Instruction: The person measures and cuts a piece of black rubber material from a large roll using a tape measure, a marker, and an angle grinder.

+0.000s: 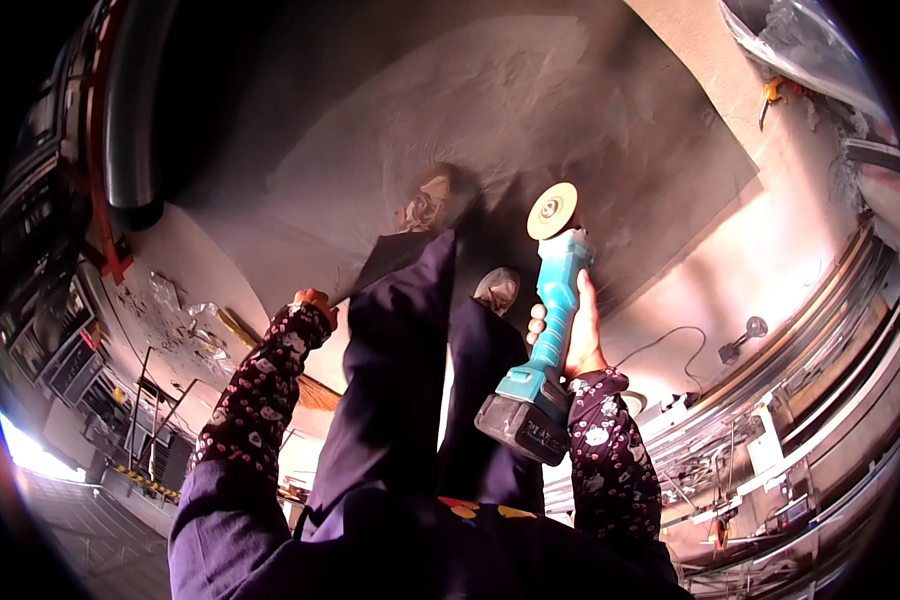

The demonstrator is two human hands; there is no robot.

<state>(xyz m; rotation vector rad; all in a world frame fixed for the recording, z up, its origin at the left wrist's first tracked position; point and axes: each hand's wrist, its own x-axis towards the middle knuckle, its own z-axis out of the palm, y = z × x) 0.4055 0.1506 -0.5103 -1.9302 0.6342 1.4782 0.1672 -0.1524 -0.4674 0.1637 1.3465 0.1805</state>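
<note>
My right hand [586, 335] is wrapped round the turquoise body of a cordless angle grinder [558, 290]. Its round yellowish disc [560, 203] points away from me, and the black battery [522, 428] is at the near end. Below the tool spreads a large dark flat sheet [530, 95] with pale, dusty smears. My left hand [316, 300] is closed beside the sheet's left edge, near my knee; what its fingers hold, if anything, is hidden. Floral sleeves cover both forearms.
My shoes [426, 204] are on or beside the sheet. A big grey cylinder [133, 110] and a red metal frame [102, 170] stand at the left. Long bars and profiles [820, 350] lie along the right. A thin dark cable [667, 340] crosses the floor near the grinder.
</note>
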